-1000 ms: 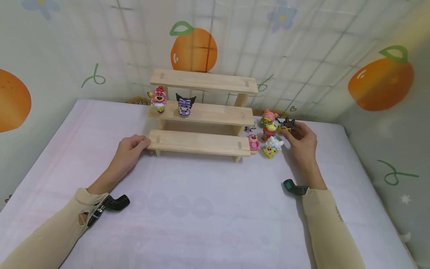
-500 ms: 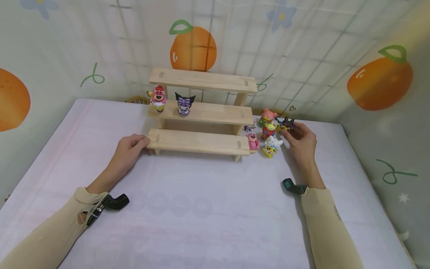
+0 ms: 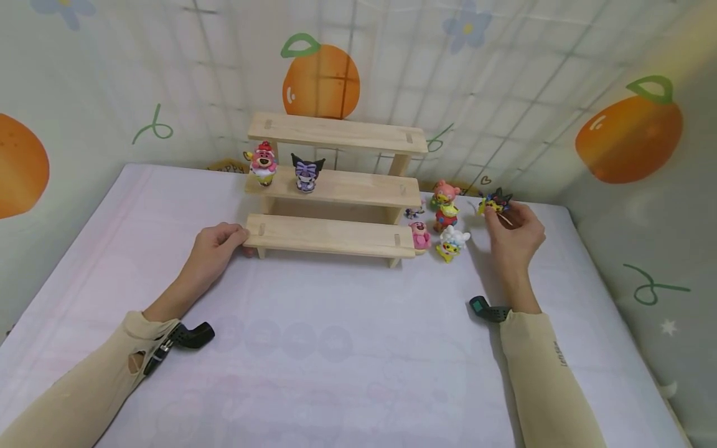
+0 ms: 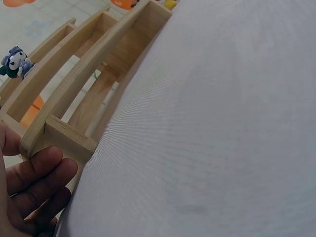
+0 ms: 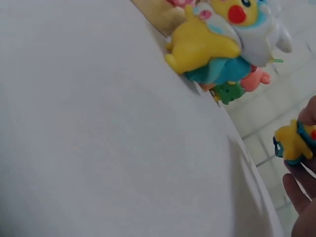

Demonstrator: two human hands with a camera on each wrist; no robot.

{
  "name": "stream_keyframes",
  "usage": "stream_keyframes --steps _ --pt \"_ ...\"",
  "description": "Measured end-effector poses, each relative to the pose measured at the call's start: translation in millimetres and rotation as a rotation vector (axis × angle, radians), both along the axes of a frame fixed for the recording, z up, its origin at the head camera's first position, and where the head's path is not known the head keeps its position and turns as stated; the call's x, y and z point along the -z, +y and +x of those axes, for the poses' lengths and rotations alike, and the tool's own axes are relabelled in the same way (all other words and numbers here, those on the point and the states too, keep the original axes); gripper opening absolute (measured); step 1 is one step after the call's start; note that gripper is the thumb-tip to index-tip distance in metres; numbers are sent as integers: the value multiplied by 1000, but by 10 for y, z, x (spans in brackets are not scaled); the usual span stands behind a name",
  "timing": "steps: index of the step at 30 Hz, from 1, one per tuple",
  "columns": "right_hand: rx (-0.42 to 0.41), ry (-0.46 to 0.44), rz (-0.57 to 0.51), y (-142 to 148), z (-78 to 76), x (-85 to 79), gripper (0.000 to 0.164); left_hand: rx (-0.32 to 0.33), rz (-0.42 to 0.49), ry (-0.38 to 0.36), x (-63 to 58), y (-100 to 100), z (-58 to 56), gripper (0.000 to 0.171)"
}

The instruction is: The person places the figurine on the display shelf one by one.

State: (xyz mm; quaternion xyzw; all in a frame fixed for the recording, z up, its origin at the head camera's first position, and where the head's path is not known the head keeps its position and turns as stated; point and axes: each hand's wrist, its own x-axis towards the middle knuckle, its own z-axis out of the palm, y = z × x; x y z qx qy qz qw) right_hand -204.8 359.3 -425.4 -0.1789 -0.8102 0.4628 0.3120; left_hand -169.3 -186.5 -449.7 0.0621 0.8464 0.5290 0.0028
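Observation:
My left hand (image 3: 215, 249) grips the left end of the lowest step of a three-step wooden display stand (image 3: 330, 235). In the left wrist view, curled fingers (image 4: 42, 173) lie by the stand's end support (image 4: 69, 138). To the right of the stand, my right hand (image 3: 515, 239) pinches a small yellow figurine with black pointed ears (image 3: 496, 202), lifted off the table. The right wrist view has this figurine (image 5: 294, 140) between thumb and fingers, cut by the frame edge. On the middle step stand a pink bear figurine with a red hat (image 3: 264, 163) and a purple figurine with black ears (image 3: 306, 173).
Close to the stand's right end are a white-hatted yellow figurine (image 3: 451, 242), a pink bear figurine (image 3: 420, 235), a figurine in red and yellow (image 3: 446, 216), a pink-hooded figurine (image 3: 445, 191) and a small dark figurine (image 3: 414, 212). A printed curtain (image 3: 504, 74) hangs behind the white-covered table (image 3: 336, 386).
My right hand has moved right and slightly up with the black-eared yellow figurine, away from the other figurines. The left hand stays on the stand.

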Motion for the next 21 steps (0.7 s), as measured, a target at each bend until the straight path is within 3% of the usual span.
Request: stream_keyframes --steps 8,14,21 --pt "21 102 9 -106 20 -174 42 -4 -6 -5 -24 7 11 34" --pt "17 136 40 -346 101 -440 38 -1 -9 -8 -17 5 1 34" --pt "-101 188 39 -587 235 -712 30 6 -6 -18 -12 -2 1 35"
